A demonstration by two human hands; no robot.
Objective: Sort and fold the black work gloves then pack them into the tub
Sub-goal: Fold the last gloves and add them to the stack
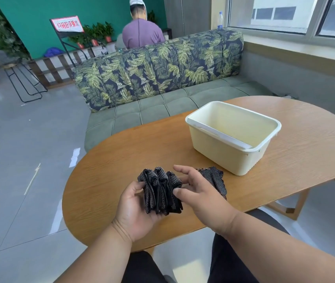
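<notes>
Folded gloves in hand, cream tub beyond on the wooden surface (121,152).

The left hand (134,209) grips a bundle of folded black gloves (161,190); the right hand (197,190), fingers relaxed, touches the bundle's edge. Another black glove (215,178) lies behind it, near the tub (223,158), whose visible interior holds nothing.

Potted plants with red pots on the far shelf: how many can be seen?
3 potted plants: left, middle, right, in a row on the shelf; more may be hidden behind the sign.
</notes>
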